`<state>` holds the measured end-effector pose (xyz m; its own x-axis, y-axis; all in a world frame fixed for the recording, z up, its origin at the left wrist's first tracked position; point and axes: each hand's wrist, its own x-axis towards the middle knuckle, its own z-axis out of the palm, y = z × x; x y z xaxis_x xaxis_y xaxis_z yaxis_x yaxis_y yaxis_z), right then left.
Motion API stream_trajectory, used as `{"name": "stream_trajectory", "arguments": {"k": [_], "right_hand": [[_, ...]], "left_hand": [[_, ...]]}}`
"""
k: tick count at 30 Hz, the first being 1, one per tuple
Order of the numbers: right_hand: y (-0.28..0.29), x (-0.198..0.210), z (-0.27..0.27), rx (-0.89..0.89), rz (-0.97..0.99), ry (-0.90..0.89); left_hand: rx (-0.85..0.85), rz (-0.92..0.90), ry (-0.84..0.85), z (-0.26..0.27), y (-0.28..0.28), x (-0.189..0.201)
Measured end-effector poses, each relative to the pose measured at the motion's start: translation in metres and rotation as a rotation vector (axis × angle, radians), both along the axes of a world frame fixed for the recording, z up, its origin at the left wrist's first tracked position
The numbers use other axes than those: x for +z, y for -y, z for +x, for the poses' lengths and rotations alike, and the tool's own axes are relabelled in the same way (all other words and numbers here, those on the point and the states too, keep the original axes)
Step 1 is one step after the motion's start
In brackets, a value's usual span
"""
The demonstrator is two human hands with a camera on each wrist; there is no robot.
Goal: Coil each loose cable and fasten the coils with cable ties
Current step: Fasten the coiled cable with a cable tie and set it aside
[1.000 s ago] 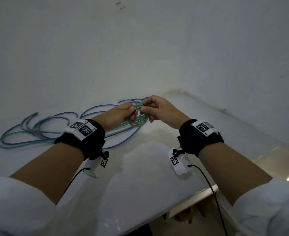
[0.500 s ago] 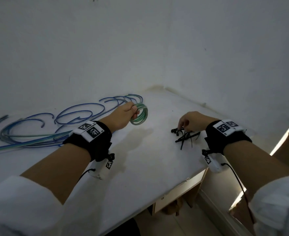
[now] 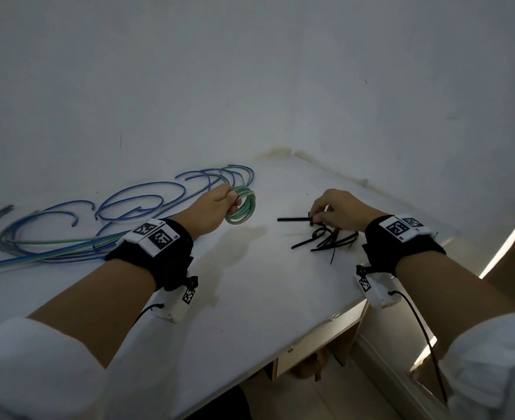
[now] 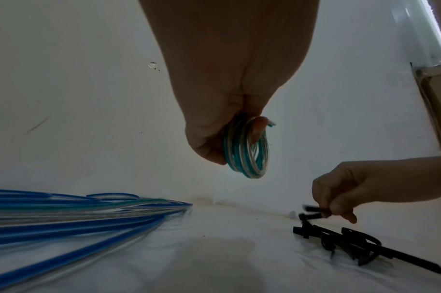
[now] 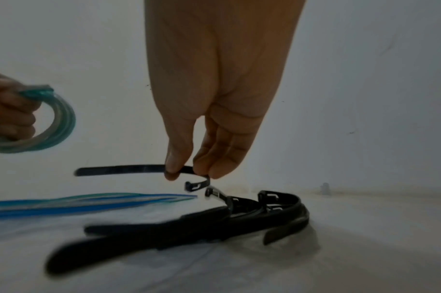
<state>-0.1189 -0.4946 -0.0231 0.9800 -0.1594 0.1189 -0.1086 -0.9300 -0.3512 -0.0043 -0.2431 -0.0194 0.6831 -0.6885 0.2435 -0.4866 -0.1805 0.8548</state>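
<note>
My left hand (image 3: 217, 204) grips a small coil of green and clear cable (image 3: 242, 206) above the white table; the coil (image 4: 246, 150) hangs from the curled fingers in the left wrist view. My right hand (image 3: 338, 209) pinches one black cable tie (image 3: 292, 219) between thumb and fingers, lifted just above a pile of black cable ties (image 3: 329, 239). In the right wrist view the held tie (image 5: 129, 170) sticks out to the left over the pile (image 5: 201, 224). Loose blue and green cables (image 3: 68, 228) lie spread on the table's left side.
The white table (image 3: 250, 298) sits in a corner, with white walls behind and to the right. Its front edge runs diagonally at lower right, with a drawer front (image 3: 320, 344) and the floor below. Bare table surface lies between the two hands.
My right hand left the coil, went right to the tie pile and now lifts one tie. The left hand keeps holding the coil alone.
</note>
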Motion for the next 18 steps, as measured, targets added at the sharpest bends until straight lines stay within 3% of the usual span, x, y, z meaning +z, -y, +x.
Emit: {"name": "stream_trajectory", "arguments": {"k": [4, 9, 18], "right_hand": [[-0.007, 0.002, 0.006, -0.095, 0.392, 0.105], [-0.026, 0.011, 0.008, -0.026, 0.774, 0.201], [-0.113, 0.024, 0.037, 0.243, 1.070, 0.175]], "left_hand": [[0.017, 0.005, 0.033, 0.000, -0.006, 0.002], [0.084, -0.006, 0.055, 0.001, -0.014, 0.002], [0.223, 0.068, 0.171, 0.014, -0.050, 0.007]]}}
